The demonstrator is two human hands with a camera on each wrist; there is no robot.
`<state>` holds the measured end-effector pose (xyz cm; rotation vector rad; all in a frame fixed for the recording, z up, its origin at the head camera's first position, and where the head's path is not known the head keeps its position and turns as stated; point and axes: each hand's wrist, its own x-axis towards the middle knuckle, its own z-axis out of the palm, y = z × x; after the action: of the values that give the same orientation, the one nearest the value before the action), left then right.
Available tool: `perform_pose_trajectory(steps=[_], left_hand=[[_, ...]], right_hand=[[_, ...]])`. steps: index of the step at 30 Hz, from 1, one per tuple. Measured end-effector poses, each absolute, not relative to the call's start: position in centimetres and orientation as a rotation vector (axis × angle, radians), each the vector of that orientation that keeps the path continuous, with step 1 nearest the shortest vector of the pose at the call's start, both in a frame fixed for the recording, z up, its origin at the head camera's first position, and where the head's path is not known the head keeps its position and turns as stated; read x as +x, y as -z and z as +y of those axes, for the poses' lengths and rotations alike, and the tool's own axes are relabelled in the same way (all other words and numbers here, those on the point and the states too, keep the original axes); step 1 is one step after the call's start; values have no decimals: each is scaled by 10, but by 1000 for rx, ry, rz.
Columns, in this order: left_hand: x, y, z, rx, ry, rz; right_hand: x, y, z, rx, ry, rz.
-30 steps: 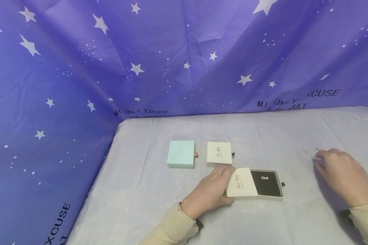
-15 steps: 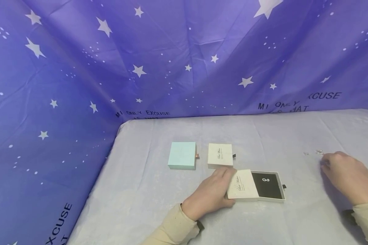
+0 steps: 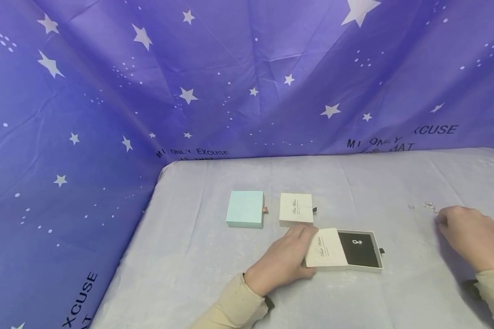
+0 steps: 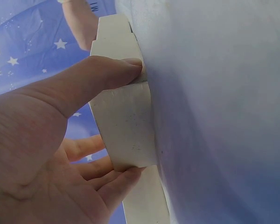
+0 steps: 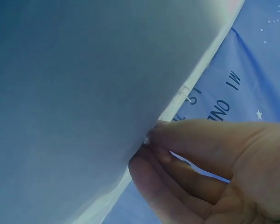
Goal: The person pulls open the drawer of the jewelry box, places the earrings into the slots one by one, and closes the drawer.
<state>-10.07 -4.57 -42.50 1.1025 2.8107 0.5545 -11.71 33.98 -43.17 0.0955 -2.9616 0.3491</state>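
Note:
My left hand (image 3: pixel 281 260) grips the cream sleeve of a drawer-style jewelry box (image 3: pixel 327 246); in the left wrist view the thumb (image 4: pixel 130 71) presses one side and fingers hold the other. Its drawer (image 3: pixel 359 269) is pulled out to the right, showing a black pad (image 3: pixel 368 253) with a small silvery earring (image 3: pixel 357 242) on it. At the right, my right hand (image 3: pixel 473 235) is down at the table, thumb and fingertips together. The right wrist view shows a tiny pearl-like earring (image 5: pixel 146 139) between them. Several small earrings (image 3: pixel 429 205) lie just beyond its fingertips.
A mint-green box (image 3: pixel 245 208) with an orange tab and a closed cream box (image 3: pixel 295 208) with a black tab stand behind the left hand. Another tiny piece of jewelry (image 3: pixel 411 207) lies farther left of the earrings. A purple starry curtain (image 3: pixel 247 68) borders the pale cloth-covered table (image 3: pixel 206 274).
My right hand has drawn slightly right and toward me, exposing more of the small earrings on the cloth. The left hand keeps its grip on the box; the view has shifted a little.

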Motion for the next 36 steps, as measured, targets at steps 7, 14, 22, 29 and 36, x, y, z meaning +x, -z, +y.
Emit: perform_pose_trajectory(steps=[7, 14, 22, 29, 36], left_hand=[[-100, 427, -46, 1085, -546, 2804], [-99, 427, -46, 1088, -546, 2808], [-99, 427, -47, 1095, -538, 2813], [-99, 425, -46, 1100, -523, 2816], [-99, 424, -45, 1086, -533, 2804]], right_hand=[[-118, 426, 341, 49, -365, -3030], [-116, 418, 336, 46, -430, -3033], [-112, 416, 320, 89, -536, -2984], [-104, 413, 301, 280, -502, -2841], [-99, 412, 286, 398, -496, -2775]])
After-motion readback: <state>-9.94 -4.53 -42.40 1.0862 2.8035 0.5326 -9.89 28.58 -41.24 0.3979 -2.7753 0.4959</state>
